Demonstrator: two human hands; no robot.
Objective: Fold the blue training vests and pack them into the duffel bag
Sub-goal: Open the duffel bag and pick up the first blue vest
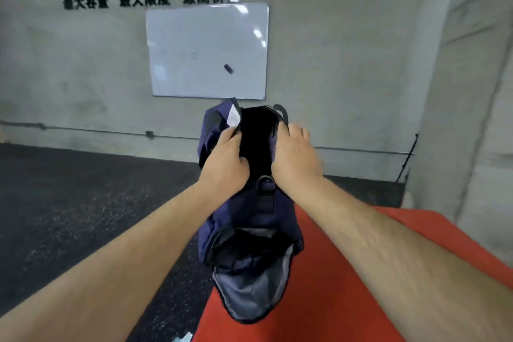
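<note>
Fingers, left: the fingers (226, 137) of the left hand (224, 159) curl round the left rim of the duffel bag (249, 219), thumb at the edge of its dark main opening.
Fingers, right: the fingers (298, 130) of the right hand (295, 158) bend over the right rim and hold it; their tips are hidden behind the fabric.
Duffel bag: navy, held between both hands with its length running away from the camera, over the left edge of the red mat (347, 272). I cannot tell whether its near end touches the mat.
Main opening: pulled apart between the two hands, black inside, contents not visible.
Label: a white label (234, 117) stands up at the far left rim, just above the left fingers.
End pocket: the end pocket (249, 286) faces the camera, unzipped, showing grey lining.
Ring: a dark D-ring (266, 183) sits on the bag's top between the wrists.
Floor: dark speckled floor (83, 203) lies left of the mat.
Wall: a whiteboard (205, 50) hangs on the grey wall (347, 50) beyond the bag, below black lettering.
</note>
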